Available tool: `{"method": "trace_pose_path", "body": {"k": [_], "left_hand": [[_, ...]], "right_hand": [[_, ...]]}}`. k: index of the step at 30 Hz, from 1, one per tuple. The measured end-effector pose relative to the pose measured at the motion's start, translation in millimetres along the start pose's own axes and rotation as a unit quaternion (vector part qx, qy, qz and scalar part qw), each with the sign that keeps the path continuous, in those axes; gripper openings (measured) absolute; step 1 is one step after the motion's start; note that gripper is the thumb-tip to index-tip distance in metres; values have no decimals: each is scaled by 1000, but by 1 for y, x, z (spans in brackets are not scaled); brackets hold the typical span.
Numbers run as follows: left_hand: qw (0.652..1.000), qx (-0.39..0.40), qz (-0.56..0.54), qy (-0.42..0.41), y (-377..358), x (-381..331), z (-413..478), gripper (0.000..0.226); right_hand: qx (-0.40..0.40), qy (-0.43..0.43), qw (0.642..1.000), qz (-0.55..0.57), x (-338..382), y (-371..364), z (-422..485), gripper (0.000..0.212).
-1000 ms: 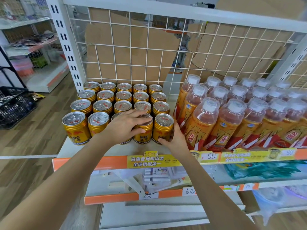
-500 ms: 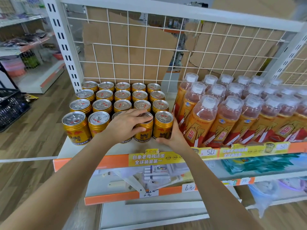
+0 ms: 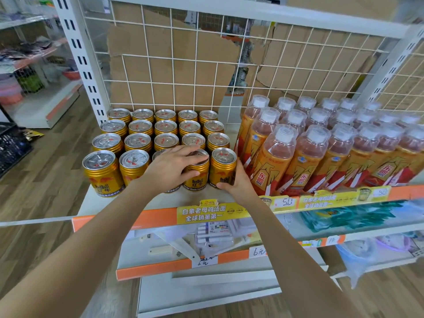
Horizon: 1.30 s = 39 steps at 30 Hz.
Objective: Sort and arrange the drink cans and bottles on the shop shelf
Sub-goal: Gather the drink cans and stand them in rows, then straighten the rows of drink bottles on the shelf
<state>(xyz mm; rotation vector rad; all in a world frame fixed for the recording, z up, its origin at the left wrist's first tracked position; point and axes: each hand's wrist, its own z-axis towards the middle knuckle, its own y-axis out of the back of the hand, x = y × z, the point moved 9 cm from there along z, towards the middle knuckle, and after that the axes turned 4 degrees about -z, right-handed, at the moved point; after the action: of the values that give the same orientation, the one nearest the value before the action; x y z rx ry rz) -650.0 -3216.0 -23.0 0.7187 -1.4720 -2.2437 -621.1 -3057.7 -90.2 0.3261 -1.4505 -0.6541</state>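
Right now, gripping two tins at once in the front row of the cans (image 3: 142,140), a gold block standing four rows deep and five across on the left part of the shelf (image 3: 91,203). Holding the fourth can (image 3: 198,177) from above with the left hand (image 3: 171,169): fingers curled across the lid, thumb pressed against the front wall, palm hiding most of the third can (image 3: 158,154) beside it. Clasping the end can (image 3: 222,169) from its right side with the right hand (image 3: 237,183): thumb hooked low on the front, other fingers out of sight behind, tucked into the narrow gap toward the bottles (image 3: 280,161). With both held tins upright, side by side, down on the shelf board in line with the rest of the row. Just right of them, orange-labelled bottles with white caps under clear covers, packed in rows to the right edge of view. Behind everything, a white wire grid (image 3: 173,81) backed by torn cardboard (image 3: 185,67). Along the shelf's orange front lip, a yellow strip (image 3: 202,213) with printed characters, plus handwritten price tags (image 3: 286,201). Underneath, a lower shelf (image 3: 160,268) with small packs too blurred to name. Far left, a black basket (image 3: 11,148) on the wooden floor (image 3: 46,184).
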Motion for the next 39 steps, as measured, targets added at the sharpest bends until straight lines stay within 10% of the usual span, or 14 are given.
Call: {"method": "trace_pose_path", "body": {"k": [14,24,39], "left_hand": [[999,7,-19,36,6,-5,-13,54],[989,-108,-8,97,38,-29,-84,59],[978,-142,42,149,30,-149,-85,70]], "right_hand": [[-47,-9,996,-79,13,18,-43,80],[-124,62,946,-292,41,110,-132,52],[-177,123,920,-327,-17,257,-217,51]]}}
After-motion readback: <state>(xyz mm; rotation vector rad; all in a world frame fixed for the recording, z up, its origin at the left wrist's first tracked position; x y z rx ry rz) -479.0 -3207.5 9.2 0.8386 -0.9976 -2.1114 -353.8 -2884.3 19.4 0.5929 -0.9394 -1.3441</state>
